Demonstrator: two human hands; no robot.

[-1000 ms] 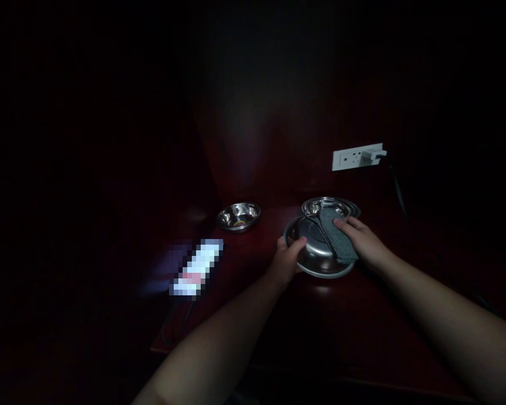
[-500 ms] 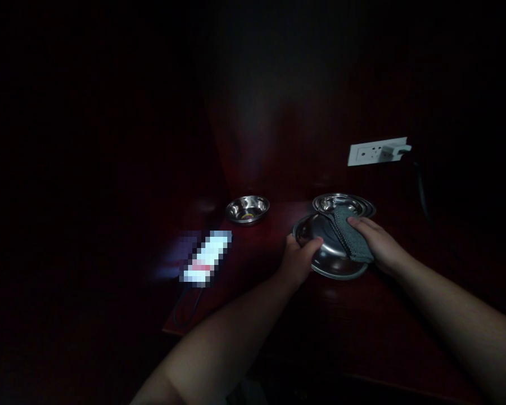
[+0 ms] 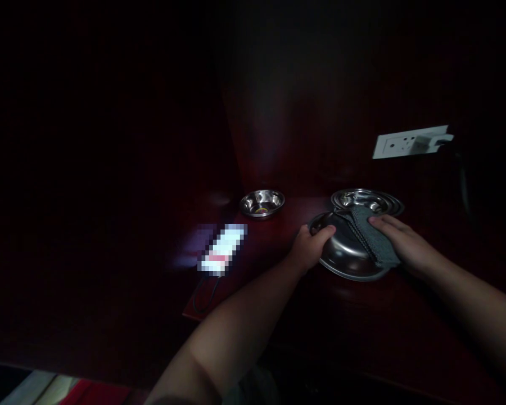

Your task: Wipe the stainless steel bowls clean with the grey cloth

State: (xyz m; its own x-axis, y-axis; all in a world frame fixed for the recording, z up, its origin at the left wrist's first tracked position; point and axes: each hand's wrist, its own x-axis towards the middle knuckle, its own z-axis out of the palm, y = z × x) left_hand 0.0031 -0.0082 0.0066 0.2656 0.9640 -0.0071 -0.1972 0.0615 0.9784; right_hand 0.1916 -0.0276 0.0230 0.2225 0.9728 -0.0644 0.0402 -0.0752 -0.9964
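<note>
Gripping steel dish (image 3: 346, 256) near rim, tilted, with my left hand (image 3: 310, 250) | right hand (image 3: 405, 244) presses grey cloth (image 3: 373, 239) flat on its far right side | dish lies between both hands, before stacked dishes (image 3: 366, 199) on dark table (image 3: 362, 320).

We see a shiny steel plate (image 3: 346, 259), round and shallow, right of the frame's middle, tipped up slightly off the dark red worktop (image 3: 362, 320). A grey knitted cloth (image 3: 373, 242) lies draped across the plate's right part, running from its far rim down to its near right edge.
</note>
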